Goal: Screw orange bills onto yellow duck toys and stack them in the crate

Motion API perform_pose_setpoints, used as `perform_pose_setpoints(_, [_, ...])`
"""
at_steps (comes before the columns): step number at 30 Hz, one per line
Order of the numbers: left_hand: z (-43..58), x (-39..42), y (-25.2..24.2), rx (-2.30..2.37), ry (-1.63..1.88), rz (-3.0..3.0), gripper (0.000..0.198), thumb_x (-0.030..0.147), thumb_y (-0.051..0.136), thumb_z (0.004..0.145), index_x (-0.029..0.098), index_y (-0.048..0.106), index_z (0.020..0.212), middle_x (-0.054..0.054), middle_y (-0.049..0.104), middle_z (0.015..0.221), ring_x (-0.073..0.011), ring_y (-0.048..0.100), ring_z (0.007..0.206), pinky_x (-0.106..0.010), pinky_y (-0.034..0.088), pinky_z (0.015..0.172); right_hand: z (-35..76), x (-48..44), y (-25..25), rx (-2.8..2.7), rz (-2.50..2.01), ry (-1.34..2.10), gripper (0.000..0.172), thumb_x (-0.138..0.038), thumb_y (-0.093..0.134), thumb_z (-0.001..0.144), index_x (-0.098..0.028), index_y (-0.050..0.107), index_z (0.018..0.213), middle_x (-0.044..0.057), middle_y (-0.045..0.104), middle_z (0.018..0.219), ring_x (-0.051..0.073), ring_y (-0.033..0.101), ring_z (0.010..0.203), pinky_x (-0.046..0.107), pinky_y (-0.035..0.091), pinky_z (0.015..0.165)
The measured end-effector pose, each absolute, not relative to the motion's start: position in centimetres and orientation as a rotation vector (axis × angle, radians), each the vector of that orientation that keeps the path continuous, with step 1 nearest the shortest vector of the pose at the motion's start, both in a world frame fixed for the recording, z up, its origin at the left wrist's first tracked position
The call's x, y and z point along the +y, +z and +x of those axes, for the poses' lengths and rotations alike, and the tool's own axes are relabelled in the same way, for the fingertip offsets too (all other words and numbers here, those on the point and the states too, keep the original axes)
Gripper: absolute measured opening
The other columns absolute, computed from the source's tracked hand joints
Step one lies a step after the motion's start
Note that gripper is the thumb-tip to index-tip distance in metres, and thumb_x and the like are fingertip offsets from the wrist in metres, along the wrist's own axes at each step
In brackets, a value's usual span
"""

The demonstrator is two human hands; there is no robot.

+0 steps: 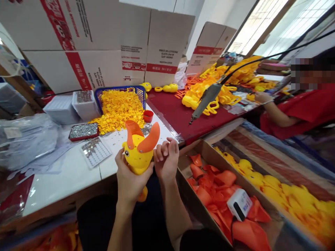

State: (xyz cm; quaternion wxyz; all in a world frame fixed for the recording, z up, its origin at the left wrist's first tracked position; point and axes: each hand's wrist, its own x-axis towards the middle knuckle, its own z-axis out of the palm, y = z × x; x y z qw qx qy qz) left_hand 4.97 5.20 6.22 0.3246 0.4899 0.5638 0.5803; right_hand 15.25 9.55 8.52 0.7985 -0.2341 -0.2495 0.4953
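Note:
A yellow plastic toy animal head (138, 158) with two upright orange ear-like flaps and a round eye is in my left hand (129, 181). My left fingers and thumb wrap round its lower part, above the table's front edge. My right hand (167, 160) is just to the right of the toy, its fingers curled in and close together. What it holds, if anything, is too small or hidden to make out. Small metal dots show where the orange flaps (150, 138) meet the head. Behind the toy, small yellow pieces (119, 108) fill and spill from a blue basket (143, 96).
A grey power screwdriver (208, 99) hangs over the red table cover (167, 108). At right, a cardboard box (200, 146) holds orange pieces. Left are a tray of metal bits (83, 130) and a white grid tray (95, 152). A person in a red sleeve (300, 115) works at far right.

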Motion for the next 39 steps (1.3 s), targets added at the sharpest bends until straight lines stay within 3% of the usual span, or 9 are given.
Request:
perform_pose_setpoints(3, [6.1, 5.1, 6.3, 1.671, 1.383, 1.413, 0.100, 0.045, 0.090, 0.066, 0.024, 0.036, 0.147, -0.018, 0.067, 0.135, -0.0362, 0.071, 0.120, -0.048, 0.060, 0.095, 16.7, 9.3, 9.0, -0.505, -0.534, 1.115, 0.033, -0.053, 0.081, 0.083, -0.023, 0.068, 0.087, -0.014, 0.024, 0.048, 0.005, 0.012, 0.038, 0.017, 0.016, 0.034])
perform_pose_setpoints(7, [6.2, 5.3, 5.9, 1.964, 1.079, 1.555, 0.099, 0.050, 0.085, 0.072, 0.021, 0.035, 0.152, -0.023, 0.065, 0.141, -0.0445, 0.071, 0.120, -0.056, 0.060, 0.093, 17.4, 10.0, 7.9, -0.567, -0.609, 1.189, 0.031, -0.042, 0.075, 0.083, -0.022, 0.053, 0.072, -0.014, 0.017, 0.046, 0.005, 0.007, 0.039, 0.019, 0.016, 0.037])
perform_pose_setpoints(10, [5.9, 5.6, 5.9, 2.066, 1.028, 1.578, 0.097, 0.053, 0.080, 0.078, 0.018, 0.033, 0.156, -0.025, 0.062, 0.145, -0.0461, 0.068, 0.125, -0.060, 0.058, 0.097, 17.2, 11.1, 6.5, -0.668, -0.619, 1.188, 0.031, -0.053, 0.057, 0.089, -0.024, 0.056, 0.079, -0.013, 0.020, 0.045, 0.009, 0.017, 0.038, 0.023, 0.028, 0.041])
perform_pose_setpoints(14, [5.6, 5.9, 5.9, 2.107, 1.081, 1.563, 0.095, 0.055, 0.077, 0.083, 0.016, 0.034, 0.157, -0.026, 0.060, 0.148, -0.0452, 0.063, 0.133, -0.060, 0.055, 0.102, 16.6, 12.2, 5.1, -0.810, -0.720, 0.920, 0.045, -0.065, 0.049, 0.095, -0.023, 0.060, 0.084, -0.005, 0.045, 0.058, 0.013, 0.045, 0.057, 0.030, 0.044, 0.061])
perform_pose_setpoints(26, [6.0, 6.3, 5.0, 2.290, 0.837, 1.596, 0.092, 0.055, 0.078, 0.085, 0.015, 0.039, 0.157, -0.022, 0.069, 0.131, -0.0404, 0.072, 0.116, -0.050, 0.060, 0.093, 19.5, 12.2, 4.6, -1.383, -1.117, 0.748, 0.060, -0.074, 0.045, 0.099, -0.021, 0.073, 0.110, -0.002, 0.054, 0.070, 0.011, 0.049, 0.061, 0.024, 0.042, 0.058])
perform_pose_setpoints(31, [6.2, 6.1, 4.9, 2.219, 0.808, 1.611, 0.092, 0.056, 0.079, 0.083, 0.017, 0.039, 0.157, -0.020, 0.070, 0.132, -0.0409, 0.073, 0.113, -0.051, 0.060, 0.092, 20.2, 11.2, 5.3, -1.333, -0.989, 0.921, 0.042, -0.055, 0.049, 0.105, -0.021, 0.073, 0.107, -0.001, 0.060, 0.079, 0.008, 0.050, 0.051, 0.021, 0.042, 0.045])
perform_pose_setpoints(34, [6.3, 6.3, 5.0, 2.221, 0.777, 1.610, 0.092, 0.059, 0.075, 0.086, 0.015, 0.038, 0.157, -0.021, 0.069, 0.132, -0.0415, 0.072, 0.113, -0.049, 0.060, 0.090, 20.3, 10.7, 5.8, -1.571, -0.892, 0.873, 0.021, -0.027, 0.054, 0.104, -0.021, 0.074, 0.105, 0.002, 0.067, 0.088, 0.012, 0.065, 0.073, 0.025, 0.056, 0.065])
perform_pose_setpoints(36, [6.5, 6.5, 5.0, 2.227, 0.743, 1.597, 0.092, 0.060, 0.073, 0.087, 0.014, 0.036, 0.158, -0.022, 0.069, 0.132, -0.0418, 0.072, 0.114, -0.049, 0.060, 0.089, 20.3, 10.6, 5.9, -1.733, -0.864, 0.742, 0.030, -0.009, 0.048, 0.099, -0.021, 0.074, 0.109, 0.005, 0.071, 0.098, 0.015, 0.068, 0.090, 0.030, 0.059, 0.082])
perform_pose_setpoints(39, [6.7, 6.7, 5.2, 2.237, 0.700, 1.595, 0.094, 0.059, 0.073, 0.087, 0.013, 0.033, 0.158, -0.023, 0.068, 0.132, -0.0416, 0.071, 0.116, -0.049, 0.060, 0.089, 20.0, 10.5, 5.8, -1.825, -0.866, 0.616, 0.044, 0.001, 0.040, 0.093, -0.021, 0.071, 0.116, 0.007, 0.070, 0.107, 0.016, 0.067, 0.097, 0.032, 0.059, 0.087])
